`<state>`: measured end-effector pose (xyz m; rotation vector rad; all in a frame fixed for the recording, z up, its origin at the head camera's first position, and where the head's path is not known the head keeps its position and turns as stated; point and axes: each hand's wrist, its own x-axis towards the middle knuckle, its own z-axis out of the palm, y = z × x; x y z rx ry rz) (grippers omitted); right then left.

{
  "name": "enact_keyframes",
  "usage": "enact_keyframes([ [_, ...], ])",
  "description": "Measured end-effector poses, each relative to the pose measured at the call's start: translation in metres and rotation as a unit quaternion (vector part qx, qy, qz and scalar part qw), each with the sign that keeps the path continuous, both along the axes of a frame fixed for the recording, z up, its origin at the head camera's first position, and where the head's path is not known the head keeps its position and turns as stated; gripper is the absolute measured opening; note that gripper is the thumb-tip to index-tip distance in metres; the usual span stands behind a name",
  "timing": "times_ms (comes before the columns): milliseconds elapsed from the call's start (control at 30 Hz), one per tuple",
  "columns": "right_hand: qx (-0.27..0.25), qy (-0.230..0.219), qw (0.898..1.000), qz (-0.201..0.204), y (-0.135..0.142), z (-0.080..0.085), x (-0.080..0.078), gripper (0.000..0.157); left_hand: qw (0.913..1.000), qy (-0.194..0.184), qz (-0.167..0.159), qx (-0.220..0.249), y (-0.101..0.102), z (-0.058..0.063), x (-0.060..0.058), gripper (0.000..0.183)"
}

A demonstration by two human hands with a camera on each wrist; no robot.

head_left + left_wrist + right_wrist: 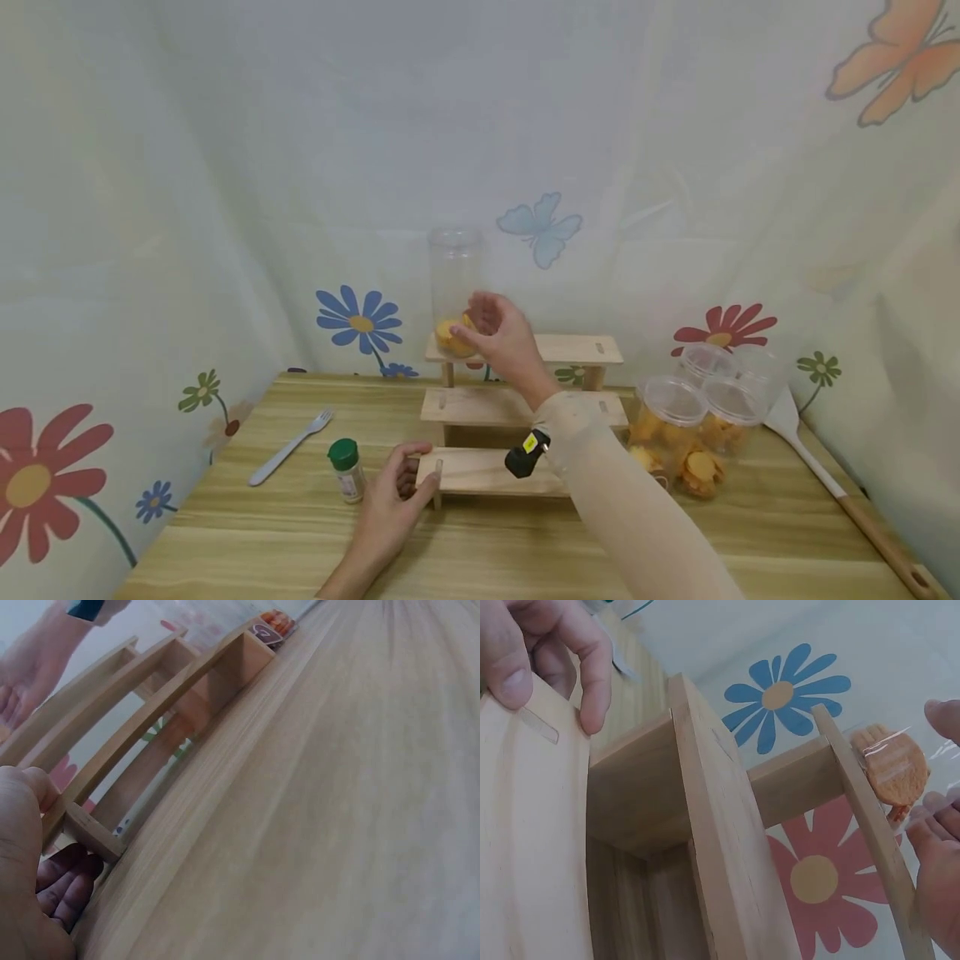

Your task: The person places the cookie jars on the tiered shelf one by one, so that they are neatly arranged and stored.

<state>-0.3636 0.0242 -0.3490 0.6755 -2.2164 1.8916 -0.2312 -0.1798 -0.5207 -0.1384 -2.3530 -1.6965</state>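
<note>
A three-step wooden shelf rack (510, 406) stands on the table. My left hand (390, 497) grips the left end of its lowest step; in the left wrist view, other fingers (71, 885) curl beside the support. On the top step's left end stands a tall clear jar (454, 279) with yellow-orange chips (448, 335) at its bottom. My right hand (504, 337) is beside the jar's lower part, thumb and fingers spread apart. The right wrist view shows the chips (898, 769) close to those fingers; whether they touch the jar cannot be told.
Several clear lidded jars of chips (701, 471) cluster right of the rack. Beyond them lies a white spatula with a wooden handle (870, 525). Left of the rack are a green-capped shaker bottle (347, 471) and a pale fork (291, 447). A flowered curtain (360, 167) hangs behind the table.
</note>
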Motion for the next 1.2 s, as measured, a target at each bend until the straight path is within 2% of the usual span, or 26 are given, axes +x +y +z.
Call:
enact_keyframes([
  [233,0.026,-0.009,1.000,-0.003,0.002,-0.002,0.000,0.068,1.0000,-0.002,-0.003,-0.001,0.000,0.000,0.001,0.041],
  [500,0.024,-0.012,1.000,-0.007,0.001,-0.004,0.001,0.069,1.0000,-0.003,0.000,-0.003,-0.001,-0.001,0.003,0.041],
  [700,0.008,-0.008,1.000,-0.017,0.003,0.001,0.003,0.082,1.0000,-0.004,0.001,-0.002,-0.001,0.000,0.002,0.040],
  [833,-0.007,0.008,0.999,-0.038,0.011,0.005,0.009,0.089,1.0000,-0.005,0.001,-0.001,0.000,0.001,0.001,0.040],
  [967,-0.025,0.032,0.998,-0.049,0.021,0.010,0.021,0.090,1.0000,-0.005,-0.001,-0.003,0.001,0.001,0.001,0.040],
  [1200,-0.036,0.114,0.991,-0.062,0.045,0.019,0.047,0.084,1.0000,-0.003,0.002,-0.003,-0.001,-0.001,0.002,0.040],
])
